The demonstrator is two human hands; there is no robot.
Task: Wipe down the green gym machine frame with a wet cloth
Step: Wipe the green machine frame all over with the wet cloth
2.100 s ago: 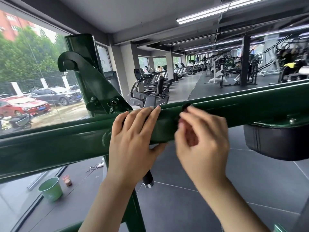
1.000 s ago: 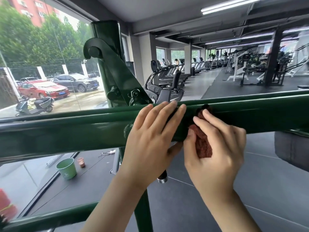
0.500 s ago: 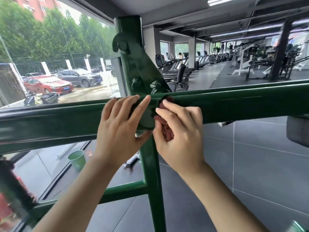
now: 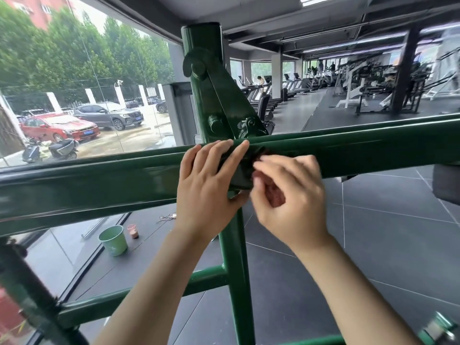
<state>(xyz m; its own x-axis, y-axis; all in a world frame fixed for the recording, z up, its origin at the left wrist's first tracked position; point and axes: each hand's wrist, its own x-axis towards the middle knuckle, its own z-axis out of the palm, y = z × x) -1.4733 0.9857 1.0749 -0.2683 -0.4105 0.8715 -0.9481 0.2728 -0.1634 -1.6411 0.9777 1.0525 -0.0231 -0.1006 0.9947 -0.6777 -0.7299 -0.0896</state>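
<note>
A thick green frame bar [image 4: 99, 180] runs across the view at chest height, crossed by a green upright post [image 4: 236, 270] with a pivot bracket above it. My left hand [image 4: 206, 188] lies flat over the bar at the joint, fingers straight. Just right of it, my right hand [image 4: 291, 195] grips a dark red cloth [image 4: 273, 192] and holds it against the bar at the joint. Most of the cloth is hidden under the fingers.
A pale green bucket [image 4: 113, 240] and a small jar [image 4: 133, 231] stand on the dark floor by the window at lower left. A black pad [image 4: 446, 185] hangs under the bar at right. Treadmills and other machines fill the far room.
Both hands and the cloth have slid left along the bar to the joint with the upright post. The view has turned left with them.
</note>
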